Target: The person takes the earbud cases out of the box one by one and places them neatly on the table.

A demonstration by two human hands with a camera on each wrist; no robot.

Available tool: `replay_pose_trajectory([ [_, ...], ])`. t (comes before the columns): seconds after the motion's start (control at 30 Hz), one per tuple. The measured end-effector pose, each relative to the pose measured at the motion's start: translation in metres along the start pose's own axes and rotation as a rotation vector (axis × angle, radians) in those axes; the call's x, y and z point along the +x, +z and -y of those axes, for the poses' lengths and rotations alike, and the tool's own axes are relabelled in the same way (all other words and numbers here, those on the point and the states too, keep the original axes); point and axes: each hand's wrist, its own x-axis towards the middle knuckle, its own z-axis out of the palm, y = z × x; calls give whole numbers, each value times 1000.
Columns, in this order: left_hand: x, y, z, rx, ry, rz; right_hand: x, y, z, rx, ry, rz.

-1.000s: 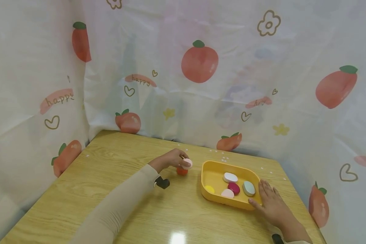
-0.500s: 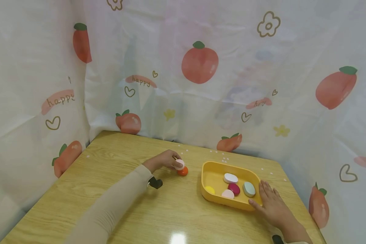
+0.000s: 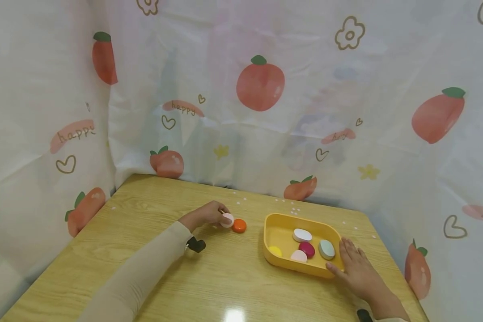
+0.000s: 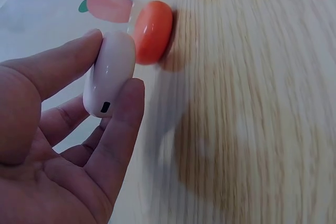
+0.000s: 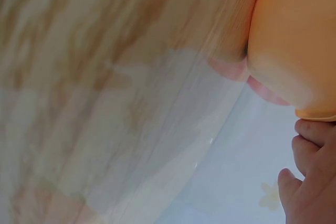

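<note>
My left hand (image 3: 204, 214) pinches a pale pink, rounded, glossy case (image 3: 227, 220) between thumb and fingers, over the left-middle of the table. In the left wrist view a small dark slot shows at one end of this case (image 4: 110, 74). Right beside it, an orange rounded piece (image 3: 239, 226) of similar size lies on the wood. My right hand (image 3: 360, 270) rests with extended fingers against the right rim of a yellow tray (image 3: 281, 264). Inside the tray are a white oval piece (image 3: 302, 235), a dark red one (image 3: 307, 250) and a pale green one (image 3: 327, 249).
A pink piece (image 3: 299, 256) and a yellow one (image 3: 275, 252) also lie in the tray, partly hidden by its front wall. Small white specks dot the back of the wooden table (image 3: 209, 277). A fruit-print curtain (image 3: 209, 67) hangs behind and at both sides.
My left hand has carried the pink case leftward and a little down, from over the orange piece to its left side, uncovering it. The right hand stays at the tray.
</note>
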Motion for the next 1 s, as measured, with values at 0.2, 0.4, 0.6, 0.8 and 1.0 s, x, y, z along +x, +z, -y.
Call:
replay_pose_trajectory([
  [0.2,-4,-3,5,42,-4,-23,1,1,-1,-3,7,2],
  [0.4,-10,-5,6,84,-17,-39,1,1,0,0,13,1],
  [0.6,-11,-6,6,118,-28,-59,1,1,1,11,19,7],
  [0.8,-7,-6,9,179,-21,-62,2,2,-1,17,19,14],
  [1.0,-6,-5,9,209,-12,-60,2,2,-1,8,18,10],
])
